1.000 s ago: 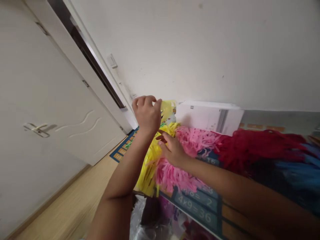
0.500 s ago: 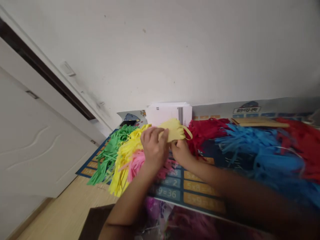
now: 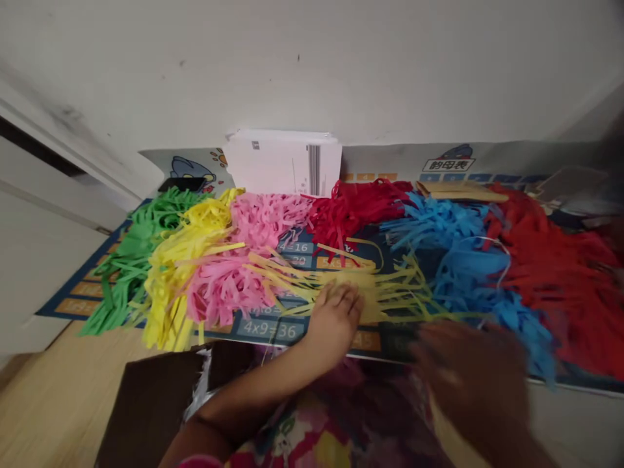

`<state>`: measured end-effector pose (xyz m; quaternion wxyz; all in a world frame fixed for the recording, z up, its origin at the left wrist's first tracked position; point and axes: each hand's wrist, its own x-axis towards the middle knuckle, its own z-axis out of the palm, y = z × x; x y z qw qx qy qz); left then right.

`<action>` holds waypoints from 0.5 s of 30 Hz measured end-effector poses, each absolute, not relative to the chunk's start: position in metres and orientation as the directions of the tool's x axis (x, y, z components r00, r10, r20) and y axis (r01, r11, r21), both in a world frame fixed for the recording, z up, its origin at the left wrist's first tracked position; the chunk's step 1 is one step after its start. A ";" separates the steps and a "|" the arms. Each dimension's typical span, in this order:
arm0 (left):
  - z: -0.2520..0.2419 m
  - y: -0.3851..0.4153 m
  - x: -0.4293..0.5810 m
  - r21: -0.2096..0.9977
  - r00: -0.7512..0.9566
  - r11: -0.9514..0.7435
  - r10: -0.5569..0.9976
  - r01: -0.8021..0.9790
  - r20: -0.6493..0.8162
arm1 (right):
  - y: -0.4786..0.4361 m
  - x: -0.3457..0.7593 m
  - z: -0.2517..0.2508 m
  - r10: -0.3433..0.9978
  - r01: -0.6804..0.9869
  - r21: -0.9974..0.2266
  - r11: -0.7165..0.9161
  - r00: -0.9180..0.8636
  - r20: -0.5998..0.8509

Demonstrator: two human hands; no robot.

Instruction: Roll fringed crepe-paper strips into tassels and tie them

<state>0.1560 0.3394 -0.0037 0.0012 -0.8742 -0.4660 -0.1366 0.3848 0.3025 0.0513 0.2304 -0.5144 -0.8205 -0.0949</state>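
A pale yellow fringed paper tassel (image 3: pixel 373 289) lies spread out on the table mat, its cut strips fanning to both sides. My left hand (image 3: pixel 336 318) rests on its uncut middle, fingers lying over the paper. Low on the right, my right hand (image 3: pixel 468 364) is smeared by motion near the table's front edge, to the right of the tassel; its fingers cannot be made out. Left of the pale tassel are pink tassels (image 3: pixel 227 286), and behind it is a dark red one (image 3: pixel 361 205).
Bright yellow (image 3: pixel 170 286) and green tassels (image 3: pixel 131 260) lie on the left. Blue (image 3: pixel 472 266) and red ones (image 3: pixel 560 279) spread over the right. A white box (image 3: pixel 277 162) stands against the wall. A brown box (image 3: pixel 146 396) sits below the table's front edge.
The pale yellow paper, held up and folded in both hands before, now lies spread on the mat. My right hand has moved away right and toward me. The view has shifted.
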 end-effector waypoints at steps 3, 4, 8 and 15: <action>0.003 0.340 0.154 0.137 0.539 -0.577 0.808 0.805 0.238 | 0.314 0.337 0.019 0.736 0.791 -0.126 0.599 -0.481 0.476; 0.006 0.339 0.149 0.147 0.534 -0.572 0.813 0.807 0.234 | 0.321 0.330 0.010 0.729 0.782 -0.145 0.606 -0.472 0.496; 0.022 0.330 0.108 0.178 0.480 -0.513 0.854 0.840 0.201 | 0.338 0.344 -0.008 0.743 0.752 -0.211 0.625 -0.490 0.456; 0.049 0.315 0.098 0.233 0.650 -0.646 0.757 0.727 0.071 | 0.337 0.354 0.001 0.686 0.646 -0.244 0.724 -0.637 0.351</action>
